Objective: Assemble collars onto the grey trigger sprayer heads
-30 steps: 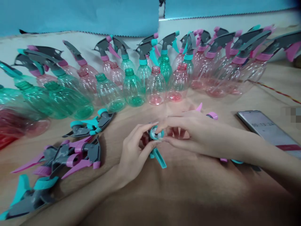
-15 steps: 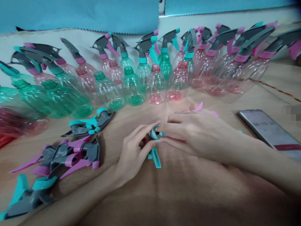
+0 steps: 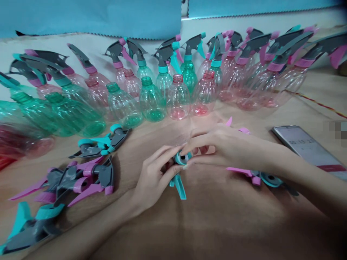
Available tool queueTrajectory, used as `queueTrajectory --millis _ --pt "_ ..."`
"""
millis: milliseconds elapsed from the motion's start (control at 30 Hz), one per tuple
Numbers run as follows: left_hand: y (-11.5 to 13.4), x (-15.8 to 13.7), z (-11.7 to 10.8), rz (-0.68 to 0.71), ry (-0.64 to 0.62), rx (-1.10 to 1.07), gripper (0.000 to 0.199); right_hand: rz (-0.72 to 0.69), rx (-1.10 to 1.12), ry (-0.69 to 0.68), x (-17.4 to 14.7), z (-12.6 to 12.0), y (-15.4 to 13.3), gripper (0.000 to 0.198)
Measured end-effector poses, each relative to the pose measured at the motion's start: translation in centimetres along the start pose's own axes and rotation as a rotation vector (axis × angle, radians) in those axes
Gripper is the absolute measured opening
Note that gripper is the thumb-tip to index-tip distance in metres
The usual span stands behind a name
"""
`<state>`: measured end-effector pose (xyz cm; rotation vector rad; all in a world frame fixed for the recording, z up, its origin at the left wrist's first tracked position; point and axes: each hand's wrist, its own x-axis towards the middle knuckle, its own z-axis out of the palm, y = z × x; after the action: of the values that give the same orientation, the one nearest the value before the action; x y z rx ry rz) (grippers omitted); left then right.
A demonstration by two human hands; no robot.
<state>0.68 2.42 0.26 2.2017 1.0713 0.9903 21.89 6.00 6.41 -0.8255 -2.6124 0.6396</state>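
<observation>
In the middle of the table, my left hand (image 3: 157, 175) is wrapped round a spray trigger head (image 3: 183, 157) with a turquoise collar. Its round opening faces up towards me, and the turquoise lever points down below my fingers. My right hand (image 3: 214, 146) grips the collar's right side with thumb and fingertips. The grey body of this spray head is mostly hidden by my left fingers. Under and beyond my right forearm lie more spray heads, with a pink lever (image 3: 241, 172) and a turquoise collar (image 3: 271, 179) showing.
Loose pink-and-grey spray heads (image 3: 78, 180) lie left, with turquoise ones (image 3: 103, 141) behind and another (image 3: 32, 227) nearer me. Open green bottles (image 3: 152, 103) and pink bottles (image 3: 179, 101) stand at the back among several topped with sprayers. A phone (image 3: 306, 146) showing a timer lies right.
My right hand has shifted slightly on the collar, its fingers more curled, and its forearm has lifted, uncovering spray heads beneath. The held spray head is slightly lower in view.
</observation>
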Motion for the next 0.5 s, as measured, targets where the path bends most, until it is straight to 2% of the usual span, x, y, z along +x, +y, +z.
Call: queueTrajectory --millis 167,333,500 --pt "0.07 0.16 0.03 -0.009 0.012 -0.035 0.023 0.000 -0.006 -0.018 0.17 0.35 0.24 0.026" --pt "-0.32 0.21 0.24 -0.075 0.030 -0.102 0.026 0.049 -0.077 0.037 -0.09 0.51 -0.04 0.021" --pt "-0.44 0.01 0.44 -0.050 0.120 -0.095 0.032 0.085 -0.131 0.074 -0.52 0.59 -0.61 0.022"
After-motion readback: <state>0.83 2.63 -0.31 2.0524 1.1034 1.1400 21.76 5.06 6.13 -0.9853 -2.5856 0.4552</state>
